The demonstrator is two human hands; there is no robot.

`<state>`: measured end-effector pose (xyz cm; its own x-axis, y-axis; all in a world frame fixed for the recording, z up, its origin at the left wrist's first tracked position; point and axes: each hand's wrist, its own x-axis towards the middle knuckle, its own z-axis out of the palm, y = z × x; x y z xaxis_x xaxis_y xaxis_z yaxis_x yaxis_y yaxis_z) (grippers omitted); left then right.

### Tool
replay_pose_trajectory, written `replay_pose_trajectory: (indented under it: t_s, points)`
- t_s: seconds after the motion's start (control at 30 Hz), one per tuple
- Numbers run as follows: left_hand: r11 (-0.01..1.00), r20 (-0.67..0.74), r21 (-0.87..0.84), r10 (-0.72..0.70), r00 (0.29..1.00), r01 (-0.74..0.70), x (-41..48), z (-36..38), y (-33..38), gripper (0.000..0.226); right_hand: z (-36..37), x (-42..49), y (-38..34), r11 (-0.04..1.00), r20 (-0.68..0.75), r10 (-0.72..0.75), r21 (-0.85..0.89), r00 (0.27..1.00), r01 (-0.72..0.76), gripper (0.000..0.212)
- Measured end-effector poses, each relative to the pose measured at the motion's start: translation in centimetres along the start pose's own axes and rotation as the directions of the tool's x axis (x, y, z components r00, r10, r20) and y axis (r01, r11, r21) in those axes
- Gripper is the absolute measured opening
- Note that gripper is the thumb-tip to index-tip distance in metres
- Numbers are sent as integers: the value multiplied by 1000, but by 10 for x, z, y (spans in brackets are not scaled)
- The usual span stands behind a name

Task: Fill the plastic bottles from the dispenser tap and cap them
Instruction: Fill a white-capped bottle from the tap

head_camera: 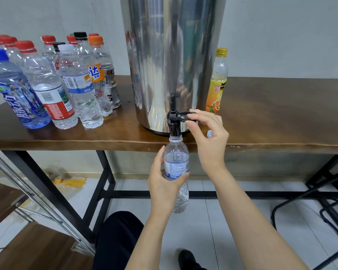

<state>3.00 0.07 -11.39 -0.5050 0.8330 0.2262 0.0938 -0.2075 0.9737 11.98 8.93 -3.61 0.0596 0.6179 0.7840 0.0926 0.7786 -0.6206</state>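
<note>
The big shiny steel dispenser drum [172, 63] stands on the brown wooden table [281, 117]. Its black tap [173, 121] sticks out over the table's front edge.

Right under the tap is a clear plastic bottle with a white and blue label [176, 168]. Its open mouth sits just at the spout. The left hand [164, 182] is wrapped around the bottle's middle and holds it up. The right hand [207, 137] pinches the tap's black lever between thumb and fingers. A small white cap [209, 133] peeks out near the palm of that hand; I think it belongs to this bottle.

I cannot tell how much water is in the held bottle. So this one looks like it is being filled and is not capped yet.

Left of the drum stands a crowd of capped bottles [53, 80], with red, blue, white, black and orange tops. Some hold clear water, so those seem done. Right of the drum is one yellow-capped bottle with an orange label [217, 82].

The blue-capped bottle [18, 90] shows big white characters "脉动". An orange label shows "达". The held bottle's print is too small to read.
</note>
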Motion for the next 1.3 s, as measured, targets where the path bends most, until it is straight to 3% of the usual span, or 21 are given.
replay_pose_trajectory:
  t_s: [0.57, 0.93, 1.3]
  points:
    - [1000, 8, -31, 7, 1000, -7, 1, 0, -2, 94, 0, 0, -1, 1000, 1, 5, 12, 1000, -5, 11]
    - [997, -13, 42, 68, 998, -67, 11, 2, -11, 93, 0, 0, -1, 1000, 3, 13, 9, 1000, -14, 11]
    - [982, 56, 119, 139, 989, -145, 29, 0, -16, 95, 1, -1, -3, 999, -3, 29, 28, 1000, -29, 11]
